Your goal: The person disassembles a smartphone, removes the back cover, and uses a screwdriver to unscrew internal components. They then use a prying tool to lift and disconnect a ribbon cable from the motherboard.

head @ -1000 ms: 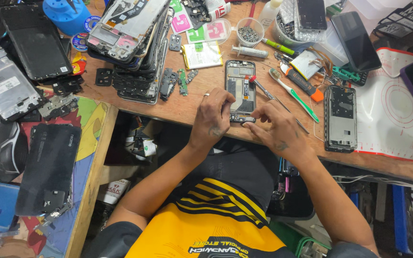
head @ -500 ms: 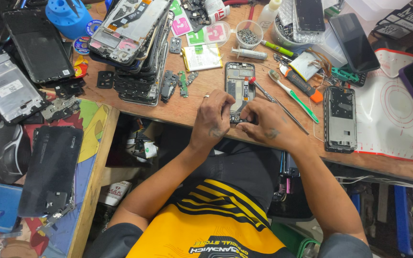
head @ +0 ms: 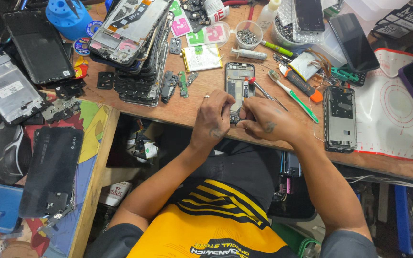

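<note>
Hands have barely shifted: left hand (head: 214, 116) and right hand (head: 267, 123) still pinch the flat, opened phone (head: 239, 87).

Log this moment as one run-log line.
left hand: steadying opened phone | right hand: fingertips at phone's lower end | screwdriver: lying beside phone

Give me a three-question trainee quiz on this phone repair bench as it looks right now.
1. True or false: both hands touch the opened phone at its near end.
2. Which tool lies just right of that phone: A) red-handled screwdriver B) hammer C) scissors?
3. What does the small clear cup near the back of the wooden bench hold?

Key:
1. True; the left hand and right hand meet there.
2. A.
3. Small screws.
</note>
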